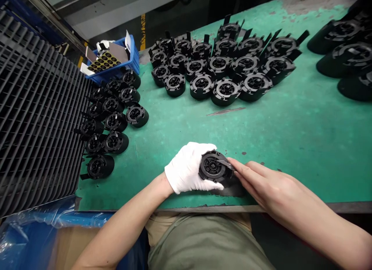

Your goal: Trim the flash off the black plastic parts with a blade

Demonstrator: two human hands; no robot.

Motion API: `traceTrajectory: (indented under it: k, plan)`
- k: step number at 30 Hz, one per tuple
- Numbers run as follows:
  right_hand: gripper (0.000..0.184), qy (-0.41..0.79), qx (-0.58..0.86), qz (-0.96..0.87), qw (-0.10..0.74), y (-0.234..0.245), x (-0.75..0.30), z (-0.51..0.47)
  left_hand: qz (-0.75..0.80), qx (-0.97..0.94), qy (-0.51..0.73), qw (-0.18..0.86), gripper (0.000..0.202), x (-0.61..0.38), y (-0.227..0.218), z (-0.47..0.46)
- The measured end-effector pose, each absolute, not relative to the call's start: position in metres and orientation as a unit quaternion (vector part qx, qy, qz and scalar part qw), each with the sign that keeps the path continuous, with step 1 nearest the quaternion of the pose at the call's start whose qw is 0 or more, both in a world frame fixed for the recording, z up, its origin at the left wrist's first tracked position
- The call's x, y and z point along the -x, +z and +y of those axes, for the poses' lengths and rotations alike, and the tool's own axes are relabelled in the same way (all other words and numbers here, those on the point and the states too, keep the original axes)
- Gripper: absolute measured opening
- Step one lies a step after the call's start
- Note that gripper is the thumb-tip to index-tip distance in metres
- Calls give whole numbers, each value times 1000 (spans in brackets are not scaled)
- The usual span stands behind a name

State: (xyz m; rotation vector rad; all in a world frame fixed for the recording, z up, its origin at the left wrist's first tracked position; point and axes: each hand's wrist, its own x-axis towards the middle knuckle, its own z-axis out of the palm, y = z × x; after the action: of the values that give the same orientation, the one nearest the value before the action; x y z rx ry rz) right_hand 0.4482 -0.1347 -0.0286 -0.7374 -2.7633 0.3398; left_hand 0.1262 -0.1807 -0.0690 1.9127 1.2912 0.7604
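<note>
My left hand (pixel 187 168), in a white glove, grips a round black plastic part (pixel 212 167) with a ribbed, hub-like face. My bare right hand (pixel 258 181) comes in from the right, its fingertips pinching a thin dark strip (pixel 226 164) against the top of that part. The gloved fingers wrap around the part's far rim, and its underside is hidden. A dark flat piece (pixel 232 188) lies on the green mat (pixel 302 146) beneath the hands, partly covered by the part and my right fingers.
Several similar black parts stand in groups on the mat (pixel 209 64) and along its left side (pixel 112 122). Larger black pieces (pixel 345 57) lie at the far right. A black slatted rack (pixel 37 111) fills the left, behind a blue crate (pixel 116 59). Blue plastic (pixel 26 239) lies below the bench edge.
</note>
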Motion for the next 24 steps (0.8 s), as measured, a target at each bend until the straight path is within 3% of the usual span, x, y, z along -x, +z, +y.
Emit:
traceTrajectory:
  k: [4,8,11,15,24]
  plan:
    - [50,56,235,-963,118,-17,-444,-134,496,-736,294,355,104,-127,-64,-178]
    - [69,13,222,-971,89,-4,-440,-132,491,-733,280,377,93,-128,-60,-176]
    - [77,-11,210,-975,72,-1,-441,-132,492,-731,292,373,98,-128,-63,-177]
    - [80,-19,199,-979,48,3,-441,-131,499,-729,293,364,108,-127,-68,-178]
    - [71,10,177,-984,2,13,-436,-116,503,-735,269,367,105,-126,-63,-176]
